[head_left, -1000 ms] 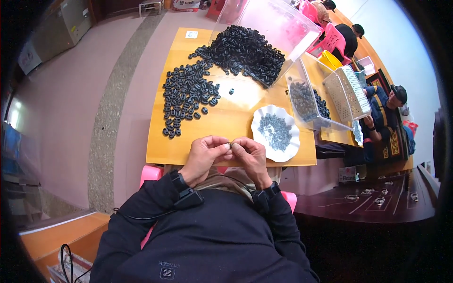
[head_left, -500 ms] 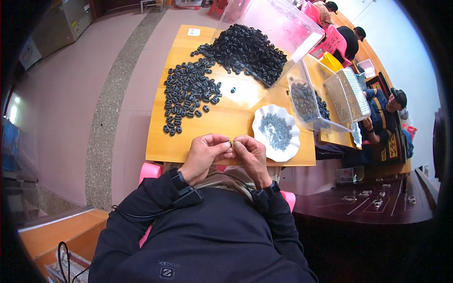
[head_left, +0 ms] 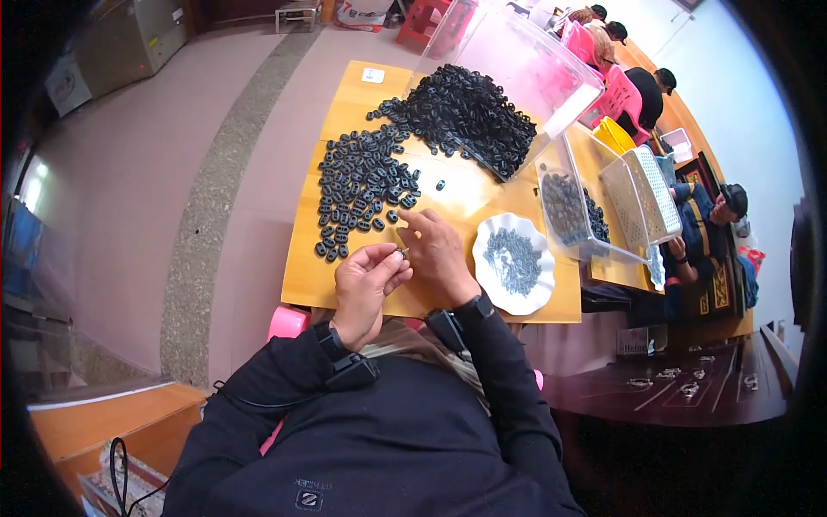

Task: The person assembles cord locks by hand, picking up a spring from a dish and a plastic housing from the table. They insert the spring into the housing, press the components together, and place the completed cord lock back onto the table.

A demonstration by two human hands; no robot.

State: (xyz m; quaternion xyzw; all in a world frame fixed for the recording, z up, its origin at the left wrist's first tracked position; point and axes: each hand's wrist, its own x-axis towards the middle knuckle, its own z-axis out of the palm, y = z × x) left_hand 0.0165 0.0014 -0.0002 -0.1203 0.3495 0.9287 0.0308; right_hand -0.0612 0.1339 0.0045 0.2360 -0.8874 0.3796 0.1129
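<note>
My left hand [head_left: 369, 289] is closed in a pinch around a small metallic piece [head_left: 404, 252], too small to make out fully. My right hand [head_left: 441, 257] is over the wooden table with its fingers stretched forward and apart. Its fingertips are close to a black oval piece with two holes [head_left: 392, 216], at the near edge of a spread of similar pieces [head_left: 355, 185]. Whether they touch it I cannot tell. To the right of my right hand stands a white scalloped plate [head_left: 543, 290] holding many small grey pieces.
A clear bin [head_left: 564, 65] lies behind, with a heap of black pieces [head_left: 469, 112] at its mouth. Another clear bin [head_left: 579, 246] and a white perforated basket [head_left: 648, 194] stand right. A person [head_left: 711, 215] sits farther right, others beyond. One loose oval [head_left: 440, 184] lies mid-table.
My right hand has parted from the left and moved forward toward the black ovals, fingers extended. The left keeps its pinch, slightly lower in the picture. The whole view has shifted a little.
</note>
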